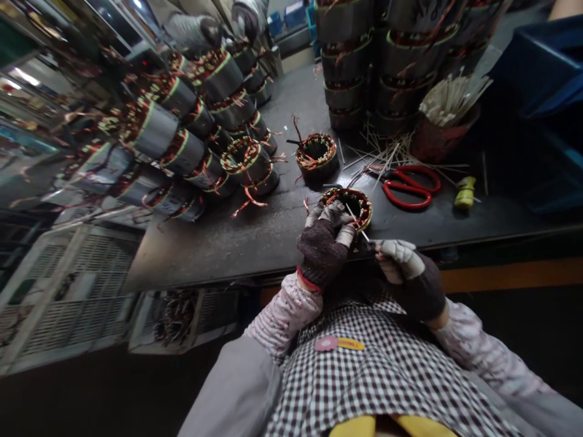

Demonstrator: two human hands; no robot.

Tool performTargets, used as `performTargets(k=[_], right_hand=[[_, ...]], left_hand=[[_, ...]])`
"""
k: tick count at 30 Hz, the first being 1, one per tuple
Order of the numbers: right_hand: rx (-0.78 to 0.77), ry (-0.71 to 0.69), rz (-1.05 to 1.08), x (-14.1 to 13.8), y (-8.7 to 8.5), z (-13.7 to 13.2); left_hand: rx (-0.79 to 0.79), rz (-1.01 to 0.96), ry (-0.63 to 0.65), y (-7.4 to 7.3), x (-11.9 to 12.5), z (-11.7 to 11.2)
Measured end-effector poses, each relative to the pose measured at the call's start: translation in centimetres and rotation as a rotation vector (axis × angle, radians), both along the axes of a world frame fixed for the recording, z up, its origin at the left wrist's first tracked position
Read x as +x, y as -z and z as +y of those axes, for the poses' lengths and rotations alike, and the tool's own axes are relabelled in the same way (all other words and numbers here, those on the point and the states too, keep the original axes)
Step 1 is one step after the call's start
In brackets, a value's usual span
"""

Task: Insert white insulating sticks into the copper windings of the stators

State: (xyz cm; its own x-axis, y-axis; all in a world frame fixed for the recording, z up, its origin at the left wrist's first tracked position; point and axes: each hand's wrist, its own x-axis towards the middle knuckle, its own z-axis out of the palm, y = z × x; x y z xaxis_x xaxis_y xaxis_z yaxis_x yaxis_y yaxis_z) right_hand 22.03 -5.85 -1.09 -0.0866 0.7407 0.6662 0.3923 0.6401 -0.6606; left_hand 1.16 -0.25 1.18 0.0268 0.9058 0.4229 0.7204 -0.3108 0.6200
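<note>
The person's gloved left hand (pixel 324 243) is clamped on the near rim of a wound stator (pixel 350 205), a short metal ring with copper coils and a red-and-green edge, which sits at the near edge of the dark desk (pixel 218 243). Its fingers curl over the top of the ring. The gloved right hand (pixel 407 273) is just beside it, at the desk's near edge, its grip pinched together on a thin white sliver (pixel 357 223) whose far end reaches into the stator's bore.

A second stator (pixel 316 155) stands farther in, toward the middle of the desk, apart from the first. Red-handled scissors (pixel 410 185) lie to the right of the held stator, near a scatter of loose white strips (pixel 382 156). Just right of the scissors lies a small yellow-green object (pixel 465 191), too blurred to identify. A reddish pot (pixel 437 136) packed with more white strips stands behind the scissors. Tall stacks of stators (pixel 378 60) rise along the far edge, and a long heap of stators (pixel 191 133) lies along the left side of the desk. At the far left corner another person's gloved hands (pixel 218 27) touch that heap. White slatted crates (pixel 64 285) sit below the desk's left edge.
</note>
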Motion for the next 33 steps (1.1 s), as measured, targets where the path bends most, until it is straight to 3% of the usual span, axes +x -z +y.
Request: performTargets(k=[3, 6, 10, 15, 19, 25, 28, 33], right_hand=[[-0.202, -0.028, 0.153, -0.6, -1.3, 2.0], [-0.386, -0.085, 0.199, -0.5, -3.0, 3.1], [-0.279, -0.12, 0.025, -0.5, -4.3, 4.1], [-0.297, -0.042, -0.135, -0.8, -3.8, 5.2], [-0.163, -0.008, -0.163, -0.9, -3.7, 5.5], [-0.043, -0.094, -0.138, -1.2, -5.9, 5.3], [-0.095, -0.131, -0.002, -0.9, -6.0, 4.9], [-0.412, -0.172, 0.06, 0.1, -3.8, 3.3]], left_hand=[[-0.016, -0.185, 0.029, 0.2, 0.2, 0.2], [0.044, -0.198, 0.076, 0.4, 0.1, 0.4], [0.086, -0.175, 0.117, 0.3, -0.2, 0.4], [0.086, -0.121, 0.141, -0.1, -0.4, 0.2], [0.081, -0.088, 0.203, -0.4, -0.9, 0.2], [0.079, -0.065, 0.175, -0.9, -0.6, 0.4], [0.05, 0.002, 0.179, -1.1, -0.6, 0.6], [0.042, 0.07, 0.157, -1.0, -0.9, 0.9]])
